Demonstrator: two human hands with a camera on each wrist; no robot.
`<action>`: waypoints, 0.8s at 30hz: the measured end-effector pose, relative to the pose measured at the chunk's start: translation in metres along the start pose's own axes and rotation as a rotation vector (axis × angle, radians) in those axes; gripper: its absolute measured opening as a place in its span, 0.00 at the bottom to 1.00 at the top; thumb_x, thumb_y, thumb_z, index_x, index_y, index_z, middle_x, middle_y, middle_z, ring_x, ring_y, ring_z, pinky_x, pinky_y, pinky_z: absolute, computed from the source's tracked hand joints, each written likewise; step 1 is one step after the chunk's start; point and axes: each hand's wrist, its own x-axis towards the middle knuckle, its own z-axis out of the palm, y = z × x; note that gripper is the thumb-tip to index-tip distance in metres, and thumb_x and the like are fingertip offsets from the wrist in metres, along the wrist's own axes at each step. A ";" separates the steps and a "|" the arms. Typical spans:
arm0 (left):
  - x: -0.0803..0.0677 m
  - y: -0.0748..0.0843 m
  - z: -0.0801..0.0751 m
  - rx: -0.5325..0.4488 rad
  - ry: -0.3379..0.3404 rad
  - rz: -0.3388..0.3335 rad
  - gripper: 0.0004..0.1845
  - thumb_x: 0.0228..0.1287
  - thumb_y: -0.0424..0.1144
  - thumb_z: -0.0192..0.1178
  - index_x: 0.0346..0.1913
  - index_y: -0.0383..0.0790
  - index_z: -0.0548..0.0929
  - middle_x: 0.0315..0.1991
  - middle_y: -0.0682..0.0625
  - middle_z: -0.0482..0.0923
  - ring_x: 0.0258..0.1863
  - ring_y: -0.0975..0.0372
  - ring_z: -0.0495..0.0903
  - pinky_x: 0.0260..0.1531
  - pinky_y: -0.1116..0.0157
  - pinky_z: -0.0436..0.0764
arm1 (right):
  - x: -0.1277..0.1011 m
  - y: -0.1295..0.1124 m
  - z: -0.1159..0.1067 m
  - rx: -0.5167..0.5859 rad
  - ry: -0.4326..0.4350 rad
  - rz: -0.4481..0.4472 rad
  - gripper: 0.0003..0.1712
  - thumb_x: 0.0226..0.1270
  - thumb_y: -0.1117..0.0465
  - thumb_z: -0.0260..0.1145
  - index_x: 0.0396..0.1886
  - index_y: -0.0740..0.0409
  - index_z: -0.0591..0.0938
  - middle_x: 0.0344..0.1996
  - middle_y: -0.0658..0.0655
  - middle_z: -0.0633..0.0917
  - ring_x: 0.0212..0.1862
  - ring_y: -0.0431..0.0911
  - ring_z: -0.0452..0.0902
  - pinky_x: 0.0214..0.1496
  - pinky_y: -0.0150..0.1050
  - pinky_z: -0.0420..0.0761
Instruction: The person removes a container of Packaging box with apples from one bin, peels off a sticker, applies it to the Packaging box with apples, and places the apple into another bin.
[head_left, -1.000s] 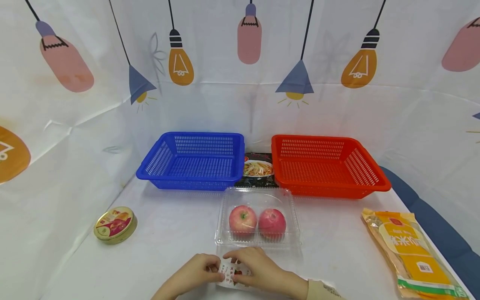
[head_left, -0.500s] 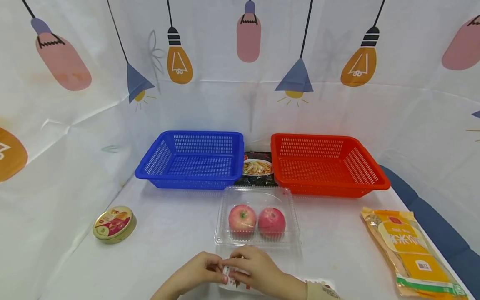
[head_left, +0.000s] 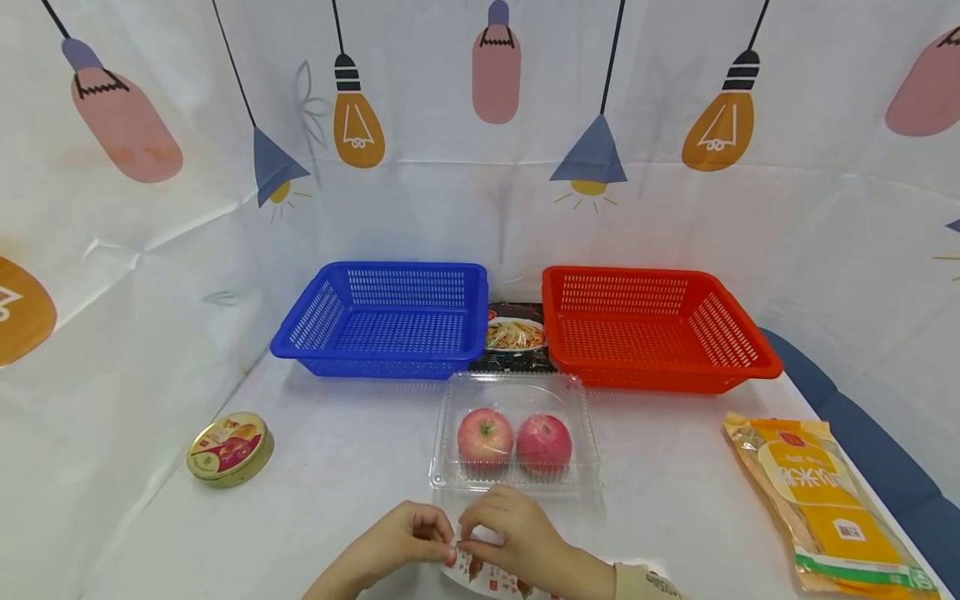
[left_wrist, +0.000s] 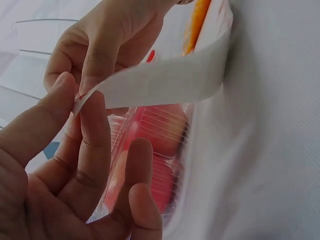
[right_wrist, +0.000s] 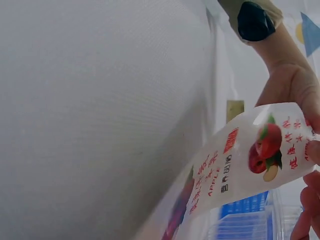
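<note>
Between both hands (head_left: 457, 550): pinched label (head_left: 487, 575).

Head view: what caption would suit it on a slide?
Both hands pinch a printed label before a clear box of two apples.

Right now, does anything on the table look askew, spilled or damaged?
Nothing is spilled or broken. One oddity: the apple label is lifted off the table, pinched at its edge by the left hand and the right hand. The clear clamshell box holds two apples upright. A noodle packet is wedged between the baskets.
</note>
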 end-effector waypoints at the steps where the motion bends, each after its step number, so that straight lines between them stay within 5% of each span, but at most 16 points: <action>1: 0.000 -0.001 0.000 0.006 0.001 0.003 0.16 0.58 0.33 0.61 0.33 0.17 0.74 0.25 0.56 0.78 0.27 0.70 0.76 0.30 0.74 0.73 | 0.000 0.000 0.000 0.001 -0.005 -0.002 0.11 0.46 0.59 0.75 0.28 0.48 0.80 0.29 0.42 0.82 0.34 0.34 0.73 0.42 0.18 0.69; 9: 0.001 -0.002 -0.002 0.047 -0.002 0.003 0.16 0.65 0.37 0.55 0.37 0.21 0.77 0.29 0.47 0.79 0.30 0.68 0.75 0.33 0.70 0.75 | -0.001 0.003 0.003 -0.038 0.013 -0.127 0.12 0.41 0.59 0.77 0.24 0.47 0.80 0.29 0.45 0.76 0.33 0.36 0.70 0.41 0.21 0.70; 14: 0.002 -0.004 -0.001 0.079 -0.012 -0.014 0.14 0.63 0.35 0.56 0.36 0.21 0.78 0.29 0.51 0.78 0.29 0.70 0.75 0.33 0.72 0.75 | -0.001 0.005 0.003 -0.057 0.001 -0.186 0.12 0.40 0.58 0.78 0.23 0.47 0.81 0.29 0.45 0.76 0.33 0.36 0.71 0.42 0.22 0.70; 17: 0.002 -0.005 -0.001 0.161 0.053 -0.048 0.10 0.60 0.33 0.57 0.32 0.24 0.78 0.25 0.55 0.75 0.26 0.71 0.72 0.28 0.74 0.72 | -0.001 0.004 0.000 -0.016 -0.025 -0.197 0.12 0.41 0.60 0.77 0.24 0.48 0.80 0.32 0.45 0.80 0.36 0.37 0.73 0.45 0.23 0.71; 24: -0.001 -0.005 -0.002 0.415 0.203 -0.123 0.02 0.52 0.31 0.58 0.26 0.36 0.77 0.19 0.57 0.68 0.20 0.71 0.65 0.20 0.73 0.65 | 0.002 0.000 -0.012 0.214 -0.072 -0.031 0.10 0.51 0.66 0.70 0.28 0.49 0.78 0.32 0.43 0.85 0.36 0.35 0.72 0.42 0.19 0.71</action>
